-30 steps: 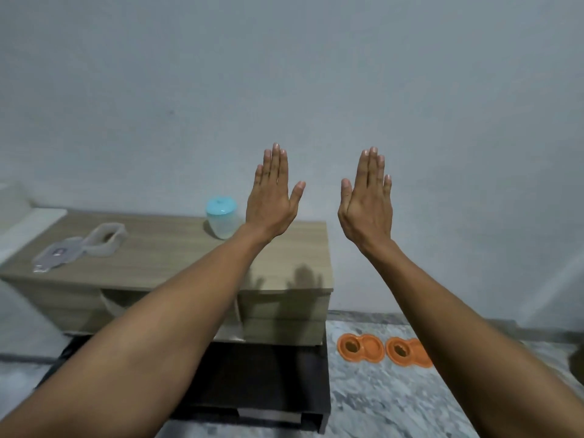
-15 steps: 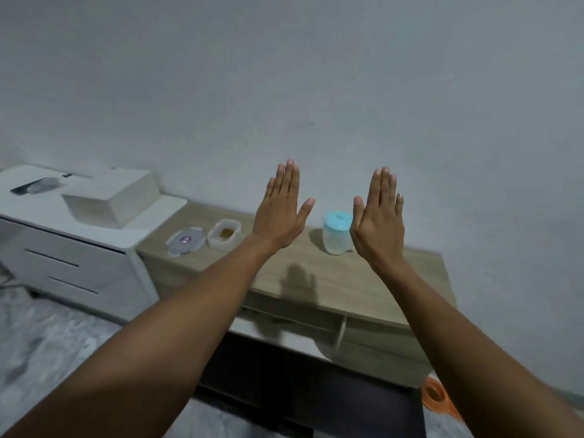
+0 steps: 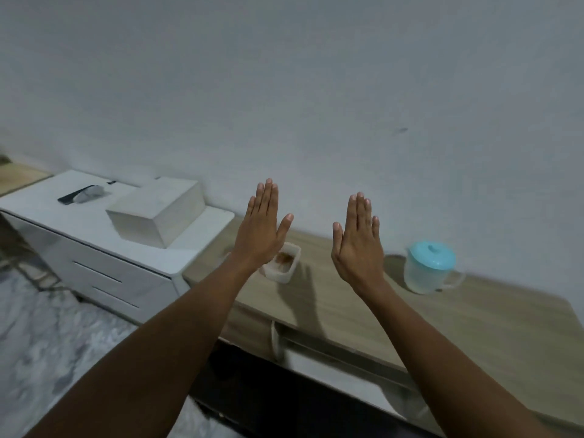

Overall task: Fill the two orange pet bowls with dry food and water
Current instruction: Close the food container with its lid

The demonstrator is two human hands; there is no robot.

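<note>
My left hand [image 3: 260, 227] and my right hand [image 3: 358, 240] are raised in front of me, fingers straight and together, holding nothing. Behind them on the wooden cabinet top [image 3: 474, 320] stands a clear open container with brown dry food [image 3: 282, 262], partly hidden by my left hand. A clear jug with a light blue lid [image 3: 428, 271] stands further right on the same top. The orange pet bowls are out of view.
A white drawer unit [image 3: 104, 248] stands to the left of the wooden cabinet, with a white box [image 3: 155, 211] and a small dark and grey object [image 3: 82, 194] on it. Marbled floor [image 3: 47, 343] lies at lower left. A plain wall fills the background.
The view has swung left: the orange bowls on the floor have left the frame, and the white drawer unit has come in. Both hands stay raised and flat.
</note>
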